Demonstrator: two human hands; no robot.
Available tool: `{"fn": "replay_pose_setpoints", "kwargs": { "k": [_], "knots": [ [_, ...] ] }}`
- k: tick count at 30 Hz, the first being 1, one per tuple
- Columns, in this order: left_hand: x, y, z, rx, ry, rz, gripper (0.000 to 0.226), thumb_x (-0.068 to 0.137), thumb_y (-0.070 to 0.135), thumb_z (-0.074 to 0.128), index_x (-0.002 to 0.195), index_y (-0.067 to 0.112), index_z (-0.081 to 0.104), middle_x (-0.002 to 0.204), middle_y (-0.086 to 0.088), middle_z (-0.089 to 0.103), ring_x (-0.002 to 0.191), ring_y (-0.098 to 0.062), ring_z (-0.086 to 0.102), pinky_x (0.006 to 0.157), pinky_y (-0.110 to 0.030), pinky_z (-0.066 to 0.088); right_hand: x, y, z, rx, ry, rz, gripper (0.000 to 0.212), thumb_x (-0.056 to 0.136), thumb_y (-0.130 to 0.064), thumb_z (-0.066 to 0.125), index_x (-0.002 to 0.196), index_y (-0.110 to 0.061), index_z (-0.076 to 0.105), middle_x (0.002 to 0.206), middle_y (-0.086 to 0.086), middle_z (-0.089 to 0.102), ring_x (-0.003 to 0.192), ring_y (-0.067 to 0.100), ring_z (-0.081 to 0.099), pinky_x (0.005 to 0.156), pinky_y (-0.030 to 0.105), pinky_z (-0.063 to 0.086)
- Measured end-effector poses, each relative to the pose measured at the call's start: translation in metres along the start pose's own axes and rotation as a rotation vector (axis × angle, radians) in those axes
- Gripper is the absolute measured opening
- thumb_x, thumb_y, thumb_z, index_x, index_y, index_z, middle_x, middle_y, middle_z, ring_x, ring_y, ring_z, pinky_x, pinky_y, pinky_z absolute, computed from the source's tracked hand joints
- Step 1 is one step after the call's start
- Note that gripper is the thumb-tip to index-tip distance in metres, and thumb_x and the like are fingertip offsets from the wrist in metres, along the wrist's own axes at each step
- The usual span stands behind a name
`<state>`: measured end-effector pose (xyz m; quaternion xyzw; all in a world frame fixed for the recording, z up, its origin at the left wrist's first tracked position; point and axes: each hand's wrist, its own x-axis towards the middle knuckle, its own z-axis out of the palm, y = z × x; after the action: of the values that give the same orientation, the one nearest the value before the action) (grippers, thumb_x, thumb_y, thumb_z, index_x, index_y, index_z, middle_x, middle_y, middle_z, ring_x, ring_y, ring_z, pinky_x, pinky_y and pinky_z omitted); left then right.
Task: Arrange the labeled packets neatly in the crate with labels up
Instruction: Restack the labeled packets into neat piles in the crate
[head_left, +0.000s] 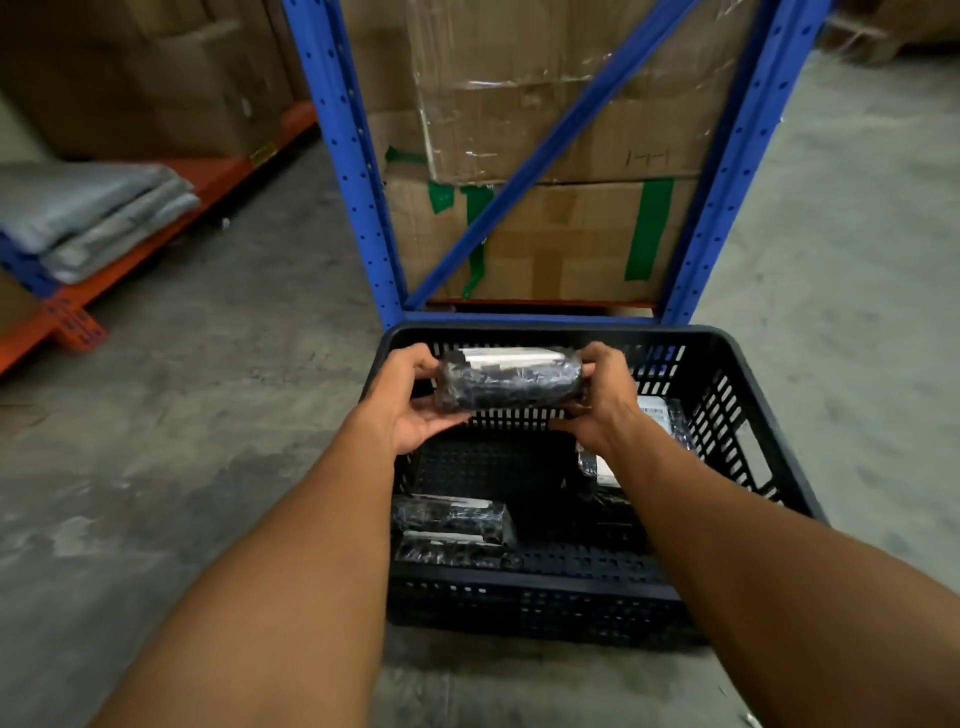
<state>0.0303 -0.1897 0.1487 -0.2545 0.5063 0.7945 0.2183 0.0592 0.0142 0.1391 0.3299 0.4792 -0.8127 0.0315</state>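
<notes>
A black plastic crate (737, 364) with slotted walls stands on the concrete floor. Both hands hold a black wrapped packet (511, 382) above its far half, white label on the top edge. My left hand (410, 400) grips the packet's left end and my right hand (602, 400) grips its right end. Two black packets (449, 530) lie on the crate floor at the near left. More packets (662, 415) with white labels lie along the right wall, partly hidden by my right arm.
A blue metal rack (358, 171) stands right behind the crate, loaded with taped cardboard boxes (571, 234). At the left, folded grey bags (98, 218) rest on an orange shelf beam (78, 306). Bare concrete floor lies left and right of the crate.
</notes>
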Motion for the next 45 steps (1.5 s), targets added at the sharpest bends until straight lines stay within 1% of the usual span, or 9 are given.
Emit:
{"fn": "replay_pose_setpoints", "kwargs": {
  "k": [4, 11, 15, 21, 25, 27, 33, 39, 45],
  "knots": [
    [-0.006, 0.000, 0.000, 0.055, 0.022, 0.053, 0.033, 0.076, 0.000, 0.044, 0.094, 0.019, 0.064, 0.080, -0.010, 0.061, 0.064, -0.024, 0.060, 0.054, -0.032, 0.056, -0.009, -0.008, -0.009, 0.023, -0.115, -0.020, 0.007, 0.080, -0.012, 0.056, 0.081, -0.006, 0.061, 0.058, 0.002, 0.063, 0.055, 0.020, 0.063, 0.053, 0.029, 0.053],
    [-0.003, -0.006, -0.004, 0.275, 0.033, 0.137, 0.091, 0.069, -0.024, 0.030, 0.140, 0.032, 0.047, 0.077, -0.006, 0.061, 0.055, -0.017, 0.048, 0.051, -0.027, 0.043, -0.013, -0.011, -0.015, -0.280, -0.120, -0.074, 0.027, 0.063, 0.011, 0.056, 0.084, -0.005, 0.059, 0.074, 0.009, 0.060, 0.060, 0.023, 0.059, 0.038, 0.024, 0.044],
    [0.001, -0.012, -0.004, 0.297, 0.049, 0.168, 0.083, 0.065, -0.027, 0.025, 0.117, 0.028, 0.060, 0.062, -0.003, 0.061, 0.046, -0.015, 0.047, 0.040, -0.016, 0.037, -0.008, -0.005, -0.011, -0.288, -0.112, -0.090, 0.036, 0.057, 0.019, 0.053, 0.067, -0.015, 0.048, 0.072, 0.005, 0.057, 0.066, 0.020, 0.052, 0.046, 0.030, 0.037],
    [0.008, -0.009, -0.002, 0.294, 0.050, 0.145, 0.048, 0.050, -0.008, 0.039, 0.079, 0.016, 0.068, 0.078, -0.006, 0.065, 0.071, -0.024, 0.057, 0.059, -0.028, 0.049, 0.002, 0.001, -0.005, -0.283, -0.120, -0.086, 0.044, 0.060, 0.022, 0.054, 0.076, -0.018, 0.048, 0.079, 0.007, 0.061, 0.072, 0.022, 0.056, 0.050, 0.032, 0.040],
    [0.023, -0.010, 0.000, 0.449, 0.084, 0.187, 0.068, 0.068, -0.006, 0.049, 0.122, 0.031, 0.066, 0.114, -0.004, 0.069, 0.107, -0.027, 0.061, 0.099, -0.056, 0.046, 0.017, 0.021, 0.003, -0.245, -0.106, -0.101, 0.052, 0.067, 0.014, 0.072, 0.094, -0.023, 0.047, 0.105, 0.009, 0.068, 0.090, 0.027, 0.065, 0.076, 0.053, 0.058],
    [0.033, -0.018, -0.003, 0.534, 0.084, 0.216, 0.073, 0.079, -0.010, 0.050, 0.138, 0.032, 0.054, 0.129, -0.002, 0.062, 0.120, -0.025, 0.052, 0.105, -0.051, 0.036, 0.026, 0.035, 0.004, -0.255, -0.079, -0.121, 0.062, 0.068, 0.011, 0.076, 0.111, -0.023, 0.046, 0.115, 0.009, 0.067, 0.099, 0.029, 0.066, 0.088, 0.057, 0.054],
    [0.072, -0.046, -0.026, 0.754, 0.134, 0.188, 0.060, 0.084, 0.000, 0.068, 0.138, 0.016, 0.048, 0.131, -0.005, 0.062, 0.100, -0.017, 0.056, 0.074, -0.028, 0.043, 0.054, 0.081, 0.002, -0.384, 0.007, -0.044, 0.078, 0.072, 0.006, 0.078, 0.138, -0.020, 0.044, 0.123, 0.009, 0.067, 0.106, 0.028, 0.065, 0.091, 0.054, 0.055],
    [0.108, -0.067, -0.041, 1.034, 0.235, 0.082, 0.061, 0.079, 0.010, 0.079, 0.135, 0.009, 0.052, 0.132, -0.011, 0.061, 0.118, -0.029, 0.058, 0.092, -0.036, 0.049, 0.085, 0.116, 0.007, -0.590, 0.059, 0.068, 0.072, 0.071, -0.004, 0.083, 0.134, -0.010, 0.048, 0.126, 0.011, 0.066, 0.110, 0.030, 0.064, 0.098, 0.051, 0.051],
    [0.138, -0.083, -0.047, 1.182, 0.289, -0.044, 0.039, 0.086, 0.012, 0.073, 0.122, 0.003, 0.061, 0.126, -0.014, 0.065, 0.115, -0.029, 0.062, 0.080, -0.026, 0.045, 0.113, 0.146, 0.006, -0.733, 0.076, 0.127, 0.057, 0.078, -0.004, 0.078, 0.130, -0.007, 0.053, 0.124, 0.013, 0.067, 0.106, 0.027, 0.065, 0.092, 0.036, 0.051]
  ]
}}
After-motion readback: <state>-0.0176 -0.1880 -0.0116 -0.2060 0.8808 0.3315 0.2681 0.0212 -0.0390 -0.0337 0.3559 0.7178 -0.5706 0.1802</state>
